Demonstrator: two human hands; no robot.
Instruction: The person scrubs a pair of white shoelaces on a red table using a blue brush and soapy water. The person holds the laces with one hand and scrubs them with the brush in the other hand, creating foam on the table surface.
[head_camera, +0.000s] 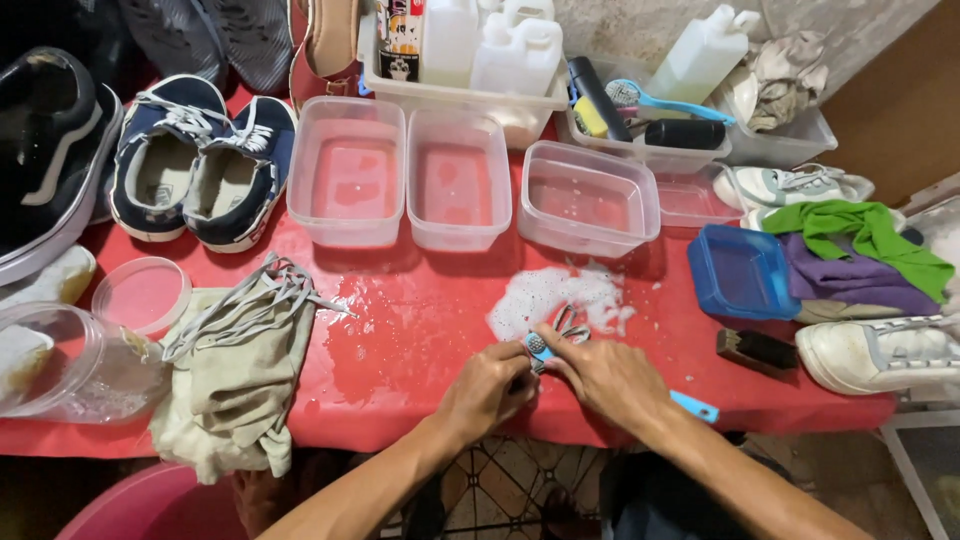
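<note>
My left hand (490, 387) and my right hand (605, 376) meet at the front edge of the red table (400, 330). My right hand grips a light blue brush (693, 405); its handle sticks out to the right and its head (538, 347) rests between my thumbs. A grey shoelace (570, 325) lies under the brush head, and my left hand pinches it against the table. A patch of white foam (565, 295) spreads just beyond my fingers.
Three clear tubs of water (345, 170) (458, 180) (588, 198) stand in a row. A pair of navy sneakers (200, 160) sits at the left, and grey laces on a beige cloth (240, 350) lie nearer. A blue lid (742, 272), cloths, a white shoe (885, 352) and a dark brush (756, 350) are at the right.
</note>
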